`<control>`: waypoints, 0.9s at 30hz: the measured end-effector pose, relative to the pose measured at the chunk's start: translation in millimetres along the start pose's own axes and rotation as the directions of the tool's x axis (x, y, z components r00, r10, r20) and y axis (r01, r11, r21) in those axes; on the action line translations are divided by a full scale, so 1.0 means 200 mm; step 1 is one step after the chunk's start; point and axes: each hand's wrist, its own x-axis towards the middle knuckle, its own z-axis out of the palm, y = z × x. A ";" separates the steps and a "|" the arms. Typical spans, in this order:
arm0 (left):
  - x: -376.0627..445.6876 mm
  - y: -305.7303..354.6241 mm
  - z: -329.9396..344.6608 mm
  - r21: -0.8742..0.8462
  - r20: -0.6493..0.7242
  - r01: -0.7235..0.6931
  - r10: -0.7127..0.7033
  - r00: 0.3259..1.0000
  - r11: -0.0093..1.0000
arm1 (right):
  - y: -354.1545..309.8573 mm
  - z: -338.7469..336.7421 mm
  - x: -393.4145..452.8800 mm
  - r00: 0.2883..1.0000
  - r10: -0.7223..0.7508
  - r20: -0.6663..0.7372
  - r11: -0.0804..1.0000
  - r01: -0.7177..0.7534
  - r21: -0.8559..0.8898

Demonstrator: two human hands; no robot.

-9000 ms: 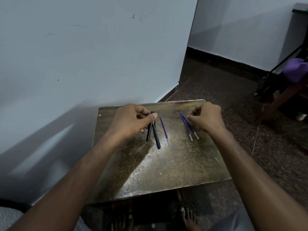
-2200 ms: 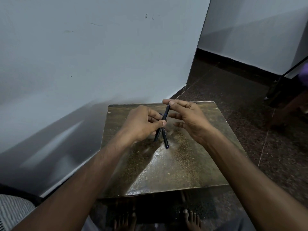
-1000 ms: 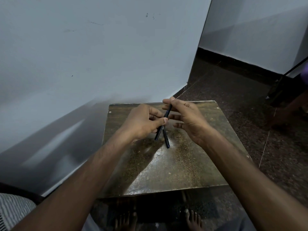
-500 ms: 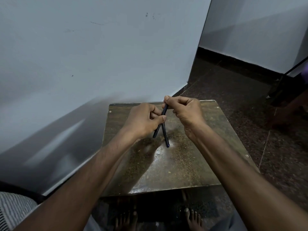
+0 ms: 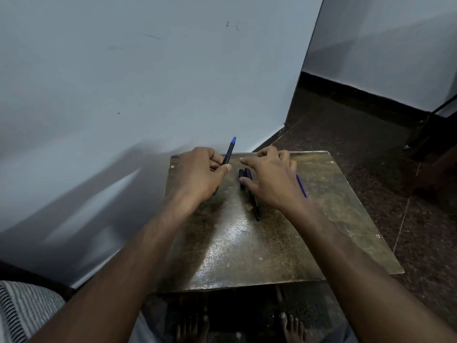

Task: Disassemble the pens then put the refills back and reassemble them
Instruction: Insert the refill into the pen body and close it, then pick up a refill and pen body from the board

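1. Left hand: thumb and fingers closed round a dark pen, which tilts up and away, its blue tip clear of the fingers and above the far edge of the table.
2. Right hand: fingers spread and loosely curled, gripping nothing; the fingertips hover at, perhaps touch, the far ends of two dark barrels. Contact cannot be confirmed.
3. Barrels: side by side on the table, just right of the held pen; the longer one runs toward the viewer from under the right hand.
4. Refill: thin, blue, lying on the table right of the barrels, mostly hidden by the right hand.
5. Handling, as judged: the parts look light, stiff and smooth, likely to roll on the glossy top. Pinch a barrel at mid-length; hold the refill near its end, since so slender a tube probably bends.
6. Table: worn, brown, set against a pale wall.
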 end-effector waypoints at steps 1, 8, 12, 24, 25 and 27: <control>0.00 0.00 0.00 -0.005 0.005 -0.011 0.011 1.000 1.000 | 0.00 0.01 0.00 1.000 -0.001 0.013 1.000 0.001 -0.026; 0.00 0.01 0.01 -0.001 0.014 -0.064 0.064 0.998 0.998 | -0.01 0.05 0.03 0.996 -0.025 0.084 0.999 0.029 -0.046; 0.00 0.01 -0.01 0.025 0.002 -0.072 0.072 0.997 0.997 | -0.03 0.03 0.03 0.994 -0.067 0.083 0.997 0.065 0.036; -0.05 0.07 0.01 0.017 0.158 -0.087 0.083 0.984 0.996 | 0.04 -0.16 0.01 0.938 0.346 0.036 0.029 -0.049 0.998; -0.05 0.08 0.01 0.010 0.175 -0.086 0.083 0.981 0.996 | 0.04 -0.17 0.00 0.938 0.346 0.032 0.004 -0.036 0.999; -0.06 0.10 0.02 0.006 0.201 -0.094 0.091 0.975 0.996 | 0.04 -0.18 0.00 0.937 0.349 0.032 -0.023 -0.025 0.999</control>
